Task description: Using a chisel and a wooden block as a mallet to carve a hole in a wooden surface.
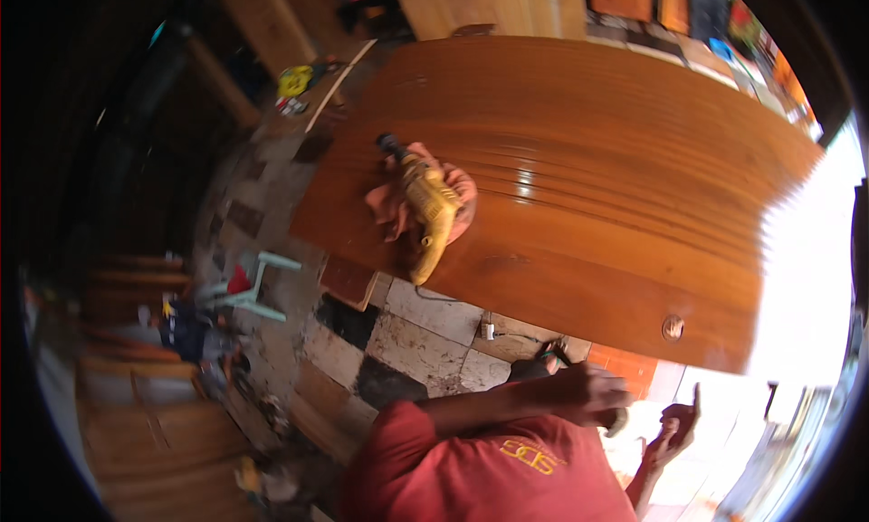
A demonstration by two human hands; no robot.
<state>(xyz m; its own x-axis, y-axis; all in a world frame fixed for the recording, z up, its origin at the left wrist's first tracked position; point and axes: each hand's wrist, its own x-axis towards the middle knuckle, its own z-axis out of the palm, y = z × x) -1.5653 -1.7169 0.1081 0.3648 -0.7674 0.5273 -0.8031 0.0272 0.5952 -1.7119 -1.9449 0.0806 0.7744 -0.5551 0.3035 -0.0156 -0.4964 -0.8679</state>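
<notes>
A varnished wooden door [588, 160] lies flat; on its left part, a yellow drill [429, 210] rests on a pink rag [391, 207].

Lighting here is really uneven. Strong daylight pours in from the right, and the whole right edge is blown out to pure white, eating the end of the glossy orange-brown wooden door panel [579, 187] and the floor beside it. The varnish picks up a couple of bright glare streaks near the middle. The left side is murky and dim, and the stacked timber there is barely readable. Fisheye distortion is heavy: the panel's straight edges bow hard, and black corners frame the round picture. There's soft motion blur all over, so the yellow power drill [430, 212] on its pink rag [389, 205] looks smeared. The right hand [674, 427] sits washed out against the glare.
</notes>
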